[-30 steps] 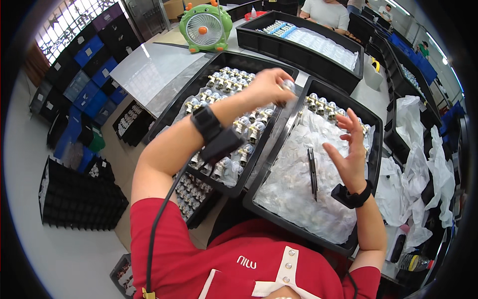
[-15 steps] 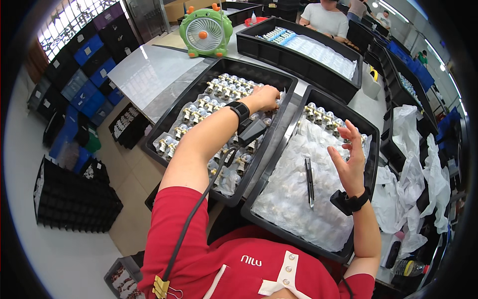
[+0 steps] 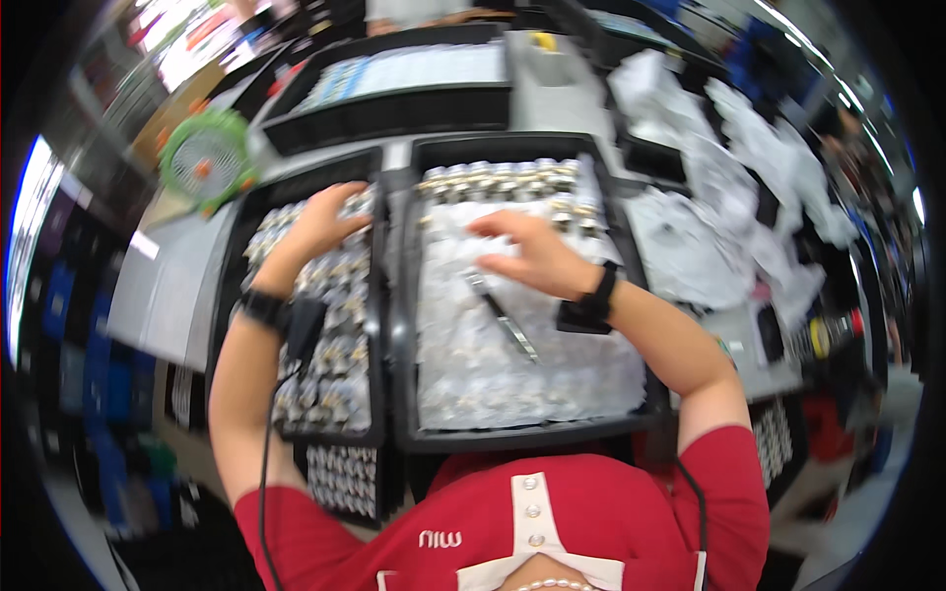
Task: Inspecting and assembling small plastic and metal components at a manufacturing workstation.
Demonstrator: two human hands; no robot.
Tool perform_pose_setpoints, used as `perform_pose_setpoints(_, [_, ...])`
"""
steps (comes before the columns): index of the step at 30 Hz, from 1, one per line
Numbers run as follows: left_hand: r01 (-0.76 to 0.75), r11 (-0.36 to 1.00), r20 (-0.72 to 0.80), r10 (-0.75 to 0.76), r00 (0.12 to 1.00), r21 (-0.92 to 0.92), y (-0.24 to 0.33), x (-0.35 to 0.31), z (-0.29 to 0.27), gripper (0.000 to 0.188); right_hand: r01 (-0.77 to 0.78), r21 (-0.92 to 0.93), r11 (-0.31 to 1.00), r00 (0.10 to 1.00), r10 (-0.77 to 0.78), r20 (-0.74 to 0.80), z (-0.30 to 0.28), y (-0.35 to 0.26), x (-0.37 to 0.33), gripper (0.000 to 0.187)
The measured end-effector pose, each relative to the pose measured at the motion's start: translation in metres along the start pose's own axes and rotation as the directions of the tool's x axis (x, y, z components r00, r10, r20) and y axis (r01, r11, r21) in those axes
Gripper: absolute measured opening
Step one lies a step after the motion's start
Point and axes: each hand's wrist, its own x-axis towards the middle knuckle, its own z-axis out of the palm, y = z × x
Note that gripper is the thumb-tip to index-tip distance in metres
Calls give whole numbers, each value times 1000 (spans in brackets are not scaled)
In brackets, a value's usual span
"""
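Small figures [image 3: 343, 313] lay in a black tray [image 3: 377, 258] beneath the left hand [image 3: 320, 229], its curved fingers parted. The right hand [image 3: 542, 258] gaped above white sheeting [image 3: 493, 389]. Blurred, the figures looked whitish with dark patches.

Bright, glare upper left, motion-blurred, edges bowed

Left hand [image 3: 317, 229], fingers parted, is above left black tray [image 3: 377, 379] with small figures [image 3: 347, 320] | right hand [image 3: 542, 258] is above right black tray [image 3: 532, 434] | pen [image 3: 510, 323] lies on white sheet [image 3: 473, 374], near it
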Motion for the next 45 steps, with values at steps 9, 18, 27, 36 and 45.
perform_pose_setpoints(9, [-249, 966, 140, 256, 956, -65, 128, -30, -14, 42, -104, 71, 992, 941, 75, 331, -84, -36, -22, 41])
perform_pose_setpoints(18, [-289, 947, 311, 320, 895, -141, 166, -40, 4, 45, -462, -422, 780, 878, 471, -91, -223, 55, -110, 27])
perform_pose_setpoints(27, [-496, 840, 157, 532, 832, -220, 237, 4, 47, 32, -635, -543, 550, 767, 532, -359, -181, 176, -125, 30])
perform_pose_setpoints(36, [-585, 806, 364, 572, 735, -86, 319, 120, 158, 38, -732, -359, 580, 672, 703, -235, -195, 149, -129, 29])
perform_pose_setpoints(45, [-446, 854, 634, 192, 749, 268, 331, 174, 231, 42, -522, -464, 715, 814, 581, -19, -198, 180, -112, 27])
